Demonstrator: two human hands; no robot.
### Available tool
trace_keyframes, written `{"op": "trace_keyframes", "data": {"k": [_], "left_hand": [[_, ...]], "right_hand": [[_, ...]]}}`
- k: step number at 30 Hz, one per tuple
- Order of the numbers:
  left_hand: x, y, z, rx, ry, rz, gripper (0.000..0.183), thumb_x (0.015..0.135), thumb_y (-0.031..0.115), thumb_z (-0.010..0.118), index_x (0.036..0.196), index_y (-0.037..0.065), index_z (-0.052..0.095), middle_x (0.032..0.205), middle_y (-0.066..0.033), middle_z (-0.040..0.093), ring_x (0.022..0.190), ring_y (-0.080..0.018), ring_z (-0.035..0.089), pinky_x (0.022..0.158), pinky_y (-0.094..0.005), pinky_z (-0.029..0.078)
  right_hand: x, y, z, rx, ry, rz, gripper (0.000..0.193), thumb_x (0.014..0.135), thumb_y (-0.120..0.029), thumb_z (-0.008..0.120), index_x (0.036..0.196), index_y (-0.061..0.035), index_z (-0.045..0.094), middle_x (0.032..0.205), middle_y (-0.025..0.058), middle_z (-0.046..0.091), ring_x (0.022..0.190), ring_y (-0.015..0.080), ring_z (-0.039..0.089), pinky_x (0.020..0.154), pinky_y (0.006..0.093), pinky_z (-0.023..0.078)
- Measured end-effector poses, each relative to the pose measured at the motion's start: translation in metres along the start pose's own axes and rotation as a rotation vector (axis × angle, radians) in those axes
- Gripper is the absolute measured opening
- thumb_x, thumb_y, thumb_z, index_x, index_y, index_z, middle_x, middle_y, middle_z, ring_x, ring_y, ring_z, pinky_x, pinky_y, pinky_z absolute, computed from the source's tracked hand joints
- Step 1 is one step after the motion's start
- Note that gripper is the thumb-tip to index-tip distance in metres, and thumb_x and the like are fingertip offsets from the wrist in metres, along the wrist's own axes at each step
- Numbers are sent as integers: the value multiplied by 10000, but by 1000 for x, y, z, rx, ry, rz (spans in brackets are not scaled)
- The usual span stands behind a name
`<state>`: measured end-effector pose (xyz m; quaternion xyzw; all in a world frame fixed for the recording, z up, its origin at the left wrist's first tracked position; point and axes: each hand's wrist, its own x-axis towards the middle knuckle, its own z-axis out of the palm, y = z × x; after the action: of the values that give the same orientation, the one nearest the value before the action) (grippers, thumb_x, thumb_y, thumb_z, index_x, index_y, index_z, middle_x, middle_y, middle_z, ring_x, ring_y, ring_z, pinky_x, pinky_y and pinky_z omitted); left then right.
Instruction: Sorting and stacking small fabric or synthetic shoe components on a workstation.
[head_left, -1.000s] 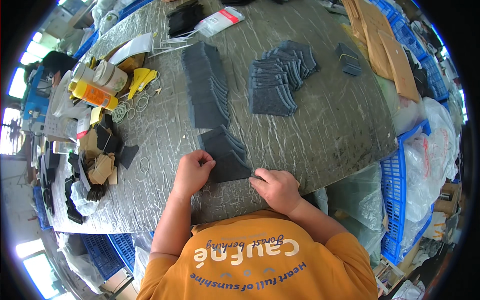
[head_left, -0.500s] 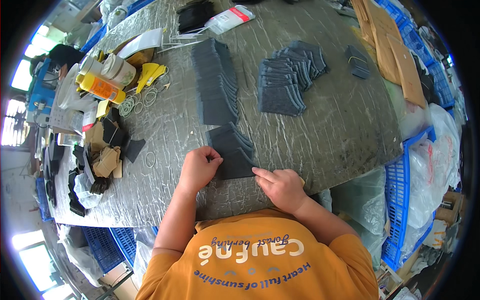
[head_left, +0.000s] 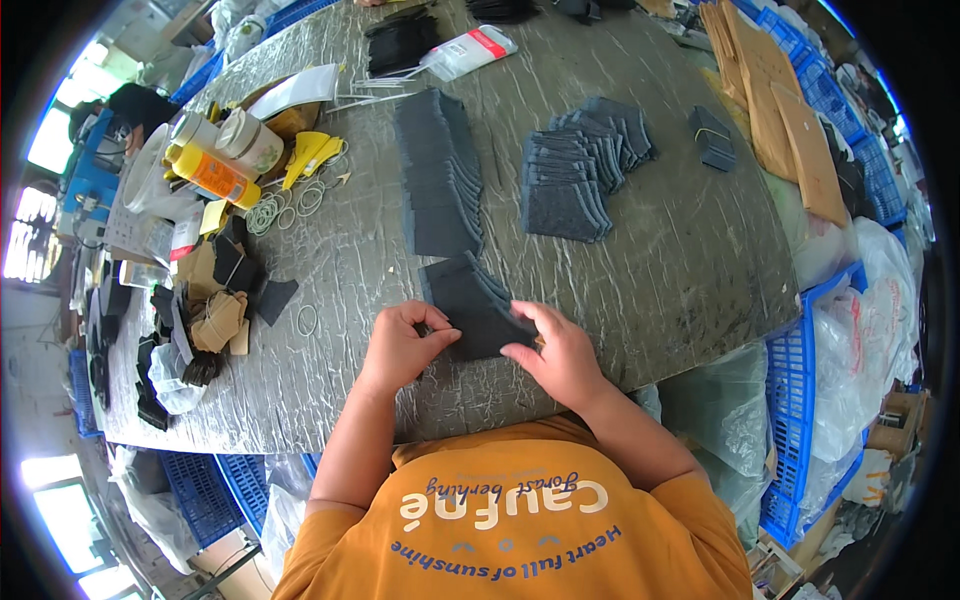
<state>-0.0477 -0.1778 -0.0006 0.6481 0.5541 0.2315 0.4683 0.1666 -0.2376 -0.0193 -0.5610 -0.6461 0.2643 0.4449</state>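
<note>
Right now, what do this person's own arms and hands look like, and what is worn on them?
Both arms are bare from the short sleeves of an orange T-shirt with pale lettering on it. The left hand and right hand wear no gloves; no ring, watch or bracelet can be made out.

Grey table [head_left: 660, 290], dark fabric stacks [head_left: 440, 170]

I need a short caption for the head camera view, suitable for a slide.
Left hand and right hand grip a small stack of dark pieces on a grey table.
</note>
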Motion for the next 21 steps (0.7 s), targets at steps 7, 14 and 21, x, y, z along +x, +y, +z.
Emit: {"op": "trace_keyframes", "data": {"k": [7, 14, 21], "left_hand": [[9, 0, 8, 371, 215, 341, 222, 706, 115, 734, 912, 61, 669, 991, -74, 638, 819, -255, 600, 687, -348, 494], [-9, -1, 10, -220, 88, 322, 378, 892, 369, 583, 1021, 15, 606, 880, -65, 530, 749, -140, 477, 676, -279, 421], [-16, 22, 17, -113, 85, 504, 635, 930, 562, 368, 1142, -15, 529, 818, -58, 456, 737, -155, 445, 671, -289, 394]], "right_hand": [[63, 45, -39, 116, 71, 316, 251, 775, -103, 695, 984, 16, 625, 822, 133, 660, 718, 292, 637, 656, 347, 494], [42, -4, -22, 89, -72, 85, 135, 759, -84, 698, 888, -52, 676, 845, 115, 648, 756, 272, 632, 674, 343, 502], [19, -50, 11, 336, -390, 142, 96, 767, -80, 669, 841, -20, 673, 773, 151, 652, 675, 271, 633, 607, 335, 481]]}}
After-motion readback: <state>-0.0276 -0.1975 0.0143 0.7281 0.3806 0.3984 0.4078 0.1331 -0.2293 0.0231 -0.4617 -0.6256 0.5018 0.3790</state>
